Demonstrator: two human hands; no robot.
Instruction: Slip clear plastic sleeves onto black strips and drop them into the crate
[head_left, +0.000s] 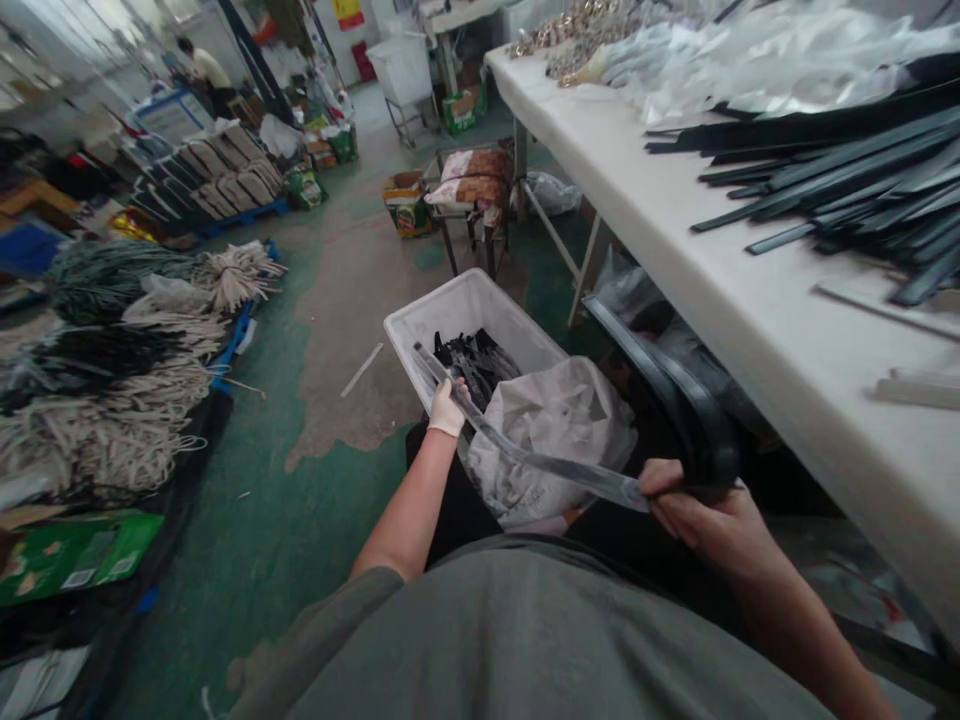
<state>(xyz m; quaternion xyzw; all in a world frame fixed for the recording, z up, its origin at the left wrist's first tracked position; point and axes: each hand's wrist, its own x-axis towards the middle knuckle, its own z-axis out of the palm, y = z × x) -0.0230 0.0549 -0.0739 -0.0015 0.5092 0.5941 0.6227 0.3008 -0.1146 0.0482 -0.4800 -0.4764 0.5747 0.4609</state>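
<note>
A long, shiny grey strip [555, 465] runs across my lap with a slight bend in it. It looks like a strap inside clear plastic, though blur hides the detail. My left hand [448, 405], in a pale glove with bare fingertips, grips it near its far end. At the near end my right hand [705, 520] has its fingers closed round it; a dark piece shows at that hand. Beneath the strip lies a crumpled white bag [562, 420]. Just beyond my left hand is a white plastic bin [525, 325] holding several dark strips [480, 360].
On my right stands a long white table [600, 170] bearing a heap of black strips [847, 170] and clear plastic bags [750, 55]. Bundles of cords [112, 390] lie at left. Ahead are a padded stool [472, 180], cartons [407, 203] and a distant person [206, 75].
</note>
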